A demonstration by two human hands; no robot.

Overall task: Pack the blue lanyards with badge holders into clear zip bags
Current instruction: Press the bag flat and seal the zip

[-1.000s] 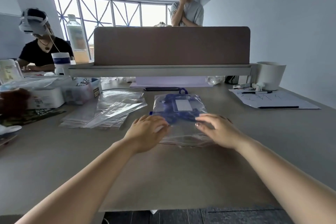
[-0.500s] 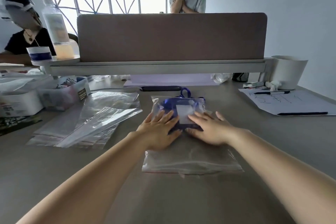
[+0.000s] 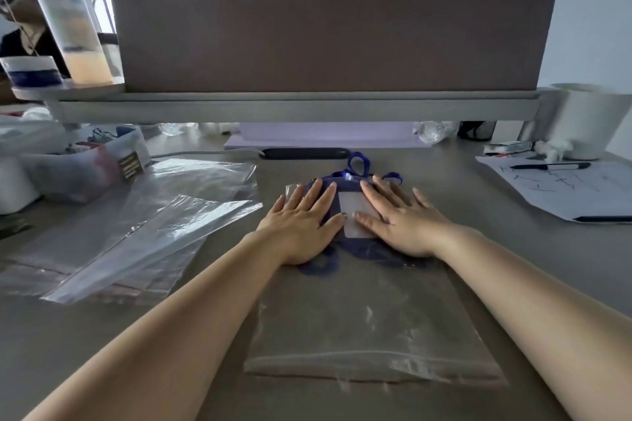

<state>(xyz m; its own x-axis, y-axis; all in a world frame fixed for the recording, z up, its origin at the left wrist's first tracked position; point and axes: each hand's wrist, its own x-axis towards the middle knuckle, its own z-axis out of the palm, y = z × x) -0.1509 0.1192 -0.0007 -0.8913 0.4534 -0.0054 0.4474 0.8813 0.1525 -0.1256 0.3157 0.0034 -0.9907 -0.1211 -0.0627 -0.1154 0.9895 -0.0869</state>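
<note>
Brown divider panel [image 3: 331, 34] at the back — bottle [image 3: 73, 27] left, paper [image 3: 564, 191] with pen [image 3: 550, 166] right.

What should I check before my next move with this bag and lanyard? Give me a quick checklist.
1. Hands flat on the zip bag: ok; left hand and right hand both press it.
2. The badge holder lies flat between them: ok.
3. The blue lanyard fully inside: cannot tell; a loop shows past the far edge.
4. Zip closed: cannot tell.
5. The spare bags lie ready at the left: ok.
</note>
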